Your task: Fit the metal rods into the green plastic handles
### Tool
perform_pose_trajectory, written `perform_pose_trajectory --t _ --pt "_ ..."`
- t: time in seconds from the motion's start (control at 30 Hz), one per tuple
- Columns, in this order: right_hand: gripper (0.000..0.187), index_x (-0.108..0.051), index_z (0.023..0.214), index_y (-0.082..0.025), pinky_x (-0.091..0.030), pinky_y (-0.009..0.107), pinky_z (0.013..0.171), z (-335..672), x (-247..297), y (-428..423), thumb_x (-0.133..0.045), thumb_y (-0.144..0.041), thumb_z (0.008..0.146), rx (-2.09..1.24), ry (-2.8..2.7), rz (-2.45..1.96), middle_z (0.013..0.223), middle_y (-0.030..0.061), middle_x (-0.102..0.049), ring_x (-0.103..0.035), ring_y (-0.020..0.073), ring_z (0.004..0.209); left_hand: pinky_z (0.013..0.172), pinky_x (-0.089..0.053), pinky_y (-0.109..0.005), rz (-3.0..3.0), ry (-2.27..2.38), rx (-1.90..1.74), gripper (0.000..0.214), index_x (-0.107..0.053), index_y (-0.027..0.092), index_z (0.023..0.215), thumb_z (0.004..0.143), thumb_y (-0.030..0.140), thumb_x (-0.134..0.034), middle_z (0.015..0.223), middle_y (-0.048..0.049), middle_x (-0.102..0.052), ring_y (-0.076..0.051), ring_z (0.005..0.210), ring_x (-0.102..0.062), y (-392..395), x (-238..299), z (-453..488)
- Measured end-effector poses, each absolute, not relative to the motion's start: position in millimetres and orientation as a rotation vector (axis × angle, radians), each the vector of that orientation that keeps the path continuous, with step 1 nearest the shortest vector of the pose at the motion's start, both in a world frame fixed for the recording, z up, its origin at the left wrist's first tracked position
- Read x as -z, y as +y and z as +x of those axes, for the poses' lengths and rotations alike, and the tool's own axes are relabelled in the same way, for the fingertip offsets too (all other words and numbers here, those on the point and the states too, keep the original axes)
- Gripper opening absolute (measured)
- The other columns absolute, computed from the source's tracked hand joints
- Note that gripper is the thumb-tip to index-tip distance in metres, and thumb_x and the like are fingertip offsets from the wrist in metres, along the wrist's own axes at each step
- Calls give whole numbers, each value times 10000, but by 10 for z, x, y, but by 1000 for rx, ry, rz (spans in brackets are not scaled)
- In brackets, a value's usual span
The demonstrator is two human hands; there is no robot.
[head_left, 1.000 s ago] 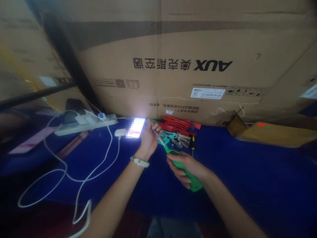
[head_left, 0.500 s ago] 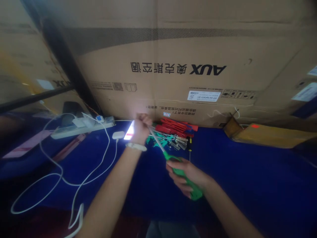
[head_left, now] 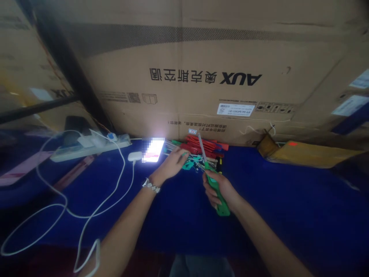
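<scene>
My right hand (head_left: 217,190) is wrapped around the green handle of a long-necked lighter (head_left: 220,206). The lighter's metal tube slants up and away, its tip in front of the cardboard. My left hand (head_left: 173,163), with a silver bracelet at the wrist, is at the left side of a tool pile. Its fingers are bent together by a small greenish bit; what they grip is too blurred to make out. Red-handled tools (head_left: 201,144) lie at the back of the pile, with teal pieces (head_left: 188,163) in front. A small yellow-and-black screwdriver (head_left: 220,161) is at the right.
A lit phone (head_left: 154,149) stands left of the pile, beside a white charger (head_left: 135,156). Looping white cables (head_left: 95,215) run from a power strip (head_left: 89,148). A large cardboard box (head_left: 184,50) walls the back of the blue table (head_left: 273,204). A yellow package (head_left: 314,154) lies right.
My left hand has left the lighter's tip and moved down and right to the pile. My right hand has shifted right and slightly up, turning the lighter more upright.
</scene>
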State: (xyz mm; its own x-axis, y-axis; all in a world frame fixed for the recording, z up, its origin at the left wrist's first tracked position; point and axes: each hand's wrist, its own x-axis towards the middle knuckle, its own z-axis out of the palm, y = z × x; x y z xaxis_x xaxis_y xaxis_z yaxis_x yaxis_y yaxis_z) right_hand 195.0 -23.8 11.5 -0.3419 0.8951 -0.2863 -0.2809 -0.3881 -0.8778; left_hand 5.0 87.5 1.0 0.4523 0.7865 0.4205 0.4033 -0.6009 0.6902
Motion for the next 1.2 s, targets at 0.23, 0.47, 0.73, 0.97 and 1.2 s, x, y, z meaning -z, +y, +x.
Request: perform_pose_trajectory --t 0.23,0.47,0.73,0.97,1.2 --pt "322 -501 789 -219 -416 234 278 1813 -313 128 -593 -520 857 -1697 -1136 -1048 383 -107 -421 -312 91 253 1072 -460 -431 2411 986 -884 367 -635 229 1261 908 150 -573 1244 -85 -646 -249 1184 -598 863 16 -76" --pt "404 -518 866 -233 -361 218 311 1853 -174 217 -583 -630 837 -1807 -963 -944 430 -119 -386 -269 81 297 1027 -492 -438 2423 1010 -856 332 -685 217 1117 823 67 -649 1151 -76 -697 -255 1120 -635 886 39 -69" --pt "351 -545 996 -237 -343 235 389 1936 -137 171 -436 -556 899 -1900 -749 -805 594 -62 -452 -373 110 409 991 -500 -418 2328 960 -963 266 -690 219 1080 834 121 -675 1125 -65 -636 -229 1057 -635 917 100 -71" --pt "407 -498 1001 -254 -375 186 372 1848 -113 151 -727 -513 787 -1575 -830 -932 654 -101 -469 -438 77 455 814 -512 -321 2146 915 -1189 142 -713 212 1005 880 273 -684 981 -53 -683 -188 875 -640 709 -79 124" --pt "460 -450 1049 -259 -462 193 324 1768 8 121 -732 -520 798 -1256 -1161 -1055 594 -132 -514 -497 83 379 740 -521 -288 1629 835 -1243 292 -703 177 1026 860 417 -708 879 -48 -721 -167 784 -665 532 -30 461"
